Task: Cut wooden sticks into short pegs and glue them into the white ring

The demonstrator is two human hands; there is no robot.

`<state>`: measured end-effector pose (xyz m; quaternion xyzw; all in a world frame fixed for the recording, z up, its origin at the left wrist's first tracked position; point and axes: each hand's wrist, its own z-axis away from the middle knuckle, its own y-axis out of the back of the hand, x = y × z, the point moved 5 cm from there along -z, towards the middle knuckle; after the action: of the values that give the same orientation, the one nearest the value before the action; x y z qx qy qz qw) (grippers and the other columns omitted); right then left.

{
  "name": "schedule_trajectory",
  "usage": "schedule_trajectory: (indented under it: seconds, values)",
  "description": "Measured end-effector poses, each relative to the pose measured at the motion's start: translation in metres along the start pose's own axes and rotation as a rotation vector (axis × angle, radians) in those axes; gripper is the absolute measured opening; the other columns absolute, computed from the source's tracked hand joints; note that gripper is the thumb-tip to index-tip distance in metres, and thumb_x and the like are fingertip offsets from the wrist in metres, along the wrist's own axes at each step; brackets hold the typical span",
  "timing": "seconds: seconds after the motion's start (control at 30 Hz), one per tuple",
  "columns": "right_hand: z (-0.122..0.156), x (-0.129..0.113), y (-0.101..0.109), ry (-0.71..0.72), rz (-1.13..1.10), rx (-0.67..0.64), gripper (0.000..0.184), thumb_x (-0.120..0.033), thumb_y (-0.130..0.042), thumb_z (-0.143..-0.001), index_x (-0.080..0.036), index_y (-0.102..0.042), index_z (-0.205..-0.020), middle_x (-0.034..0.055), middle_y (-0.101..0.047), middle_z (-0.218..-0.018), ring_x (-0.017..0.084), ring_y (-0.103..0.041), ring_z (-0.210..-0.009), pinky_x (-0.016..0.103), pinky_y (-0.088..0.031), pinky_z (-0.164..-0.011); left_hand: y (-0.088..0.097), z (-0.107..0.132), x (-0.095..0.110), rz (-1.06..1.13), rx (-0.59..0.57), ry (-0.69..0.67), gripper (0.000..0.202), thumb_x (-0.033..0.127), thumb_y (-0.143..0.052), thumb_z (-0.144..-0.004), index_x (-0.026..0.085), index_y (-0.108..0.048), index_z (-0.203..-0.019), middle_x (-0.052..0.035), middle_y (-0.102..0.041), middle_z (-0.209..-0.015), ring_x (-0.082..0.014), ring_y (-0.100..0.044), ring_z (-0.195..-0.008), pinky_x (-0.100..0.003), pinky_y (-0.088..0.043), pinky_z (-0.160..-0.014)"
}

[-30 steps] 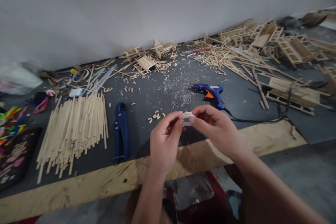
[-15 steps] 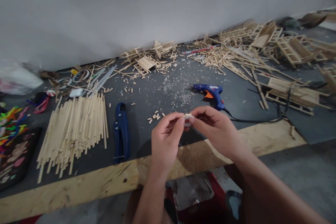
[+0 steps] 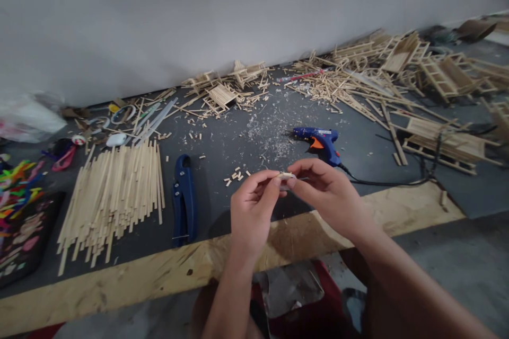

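Between my two hands is a small pale ring-like piece with a short bit of wood (image 3: 285, 175) on its top; the fingers hide much of it. My left hand (image 3: 254, 206) pinches its left side between thumb and fingers. From the right, my right hand (image 3: 324, 193) grips it the same way. Just beyond my fingers, a blue glue gun (image 3: 318, 140) with an orange trigger lies on its side. Several short cut stick pieces (image 3: 235, 175) are scattered left of my hands. A blue cutter (image 3: 183, 201) lies farther left.
A pile of long wooden sticks (image 3: 115, 196) covers the left side. Small stick-built models (image 3: 437, 143) and loose sticks crowd the back and right. The gun's black cord (image 3: 389, 183) runs rightward. A wooden board (image 3: 159, 278) forms the table's front edge.
The piece in my hands has tilted slightly, so its ring shape shows less. Both hands stay in nearly the same place with the same pinch.
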<state>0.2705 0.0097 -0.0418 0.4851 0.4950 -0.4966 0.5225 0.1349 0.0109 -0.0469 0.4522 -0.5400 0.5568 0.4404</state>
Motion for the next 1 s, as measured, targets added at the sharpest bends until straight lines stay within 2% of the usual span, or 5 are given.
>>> schedule_trajectory:
  seconds: [0.13, 0.3, 0.53, 0.87, 1.0]
  values:
    - [-0.0008, -0.0002, 0.0024, 0.017, 0.010, 0.032, 0.010, -0.028, -0.061, -0.080, -0.023, -0.061, -0.089, -0.0014, -0.063, -0.086, 0.011, -0.059, -0.078, 0.024, -0.047, -0.072, 0.0001, 0.0002, 0.0012, -0.021, -0.002, 0.012, 0.011, 0.024, -0.063, -0.078, 0.020, -0.068, -0.086, -0.0004, -0.071, -0.080, -0.0119, -0.067, -0.073, -0.020, -0.056, -0.065]
    - [-0.0006, -0.0005, 0.0018, 0.012, 0.022, 0.038, 0.007, -0.026, -0.060, -0.080, -0.022, -0.061, -0.085, -0.0023, -0.061, -0.079, 0.010, -0.058, -0.072, 0.023, -0.047, -0.068, -0.0014, 0.0003, 0.0029, -0.026, -0.021, 0.033, 0.009, 0.022, -0.064, -0.077, 0.020, -0.068, -0.085, 0.0004, -0.072, -0.079, -0.0115, -0.068, -0.073, -0.017, -0.055, -0.062]
    - [-0.0002, -0.0032, 0.0014, 0.014, 0.057, 0.039, 0.005, -0.025, -0.058, -0.080, -0.021, -0.060, -0.083, -0.0021, -0.059, -0.074, 0.011, -0.056, -0.069, 0.023, -0.045, -0.064, -0.0017, -0.0001, 0.0018, -0.024, -0.024, 0.059, 0.011, 0.023, -0.065, -0.076, 0.018, -0.067, -0.086, 0.0004, -0.071, -0.076, -0.0114, -0.067, -0.067, -0.019, -0.056, -0.060]
    - [-0.0020, -0.0059, -0.0008, 0.019, 0.080, 0.019, 0.008, -0.026, -0.057, -0.079, -0.019, -0.059, -0.080, -0.0002, -0.059, -0.072, 0.012, -0.055, -0.066, 0.023, -0.045, -0.060, 0.0003, 0.0004, 0.0025, -0.065, -0.023, 0.055, 0.014, 0.026, -0.064, -0.077, 0.018, -0.067, -0.087, -0.0024, -0.071, -0.078, -0.0159, -0.068, -0.072, -0.025, -0.057, -0.061]
    - [-0.0027, -0.0042, -0.0019, 0.026, 0.029, 0.002, 0.010, -0.028, -0.058, -0.079, -0.020, -0.058, -0.084, 0.0001, -0.059, -0.075, 0.012, -0.056, -0.069, 0.024, -0.046, -0.063, 0.0013, 0.0002, 0.0018, -0.060, -0.017, 0.066, 0.014, 0.027, -0.064, -0.076, 0.018, -0.067, -0.087, -0.0023, -0.071, -0.078, -0.0148, -0.068, -0.070, -0.024, -0.057, -0.061]
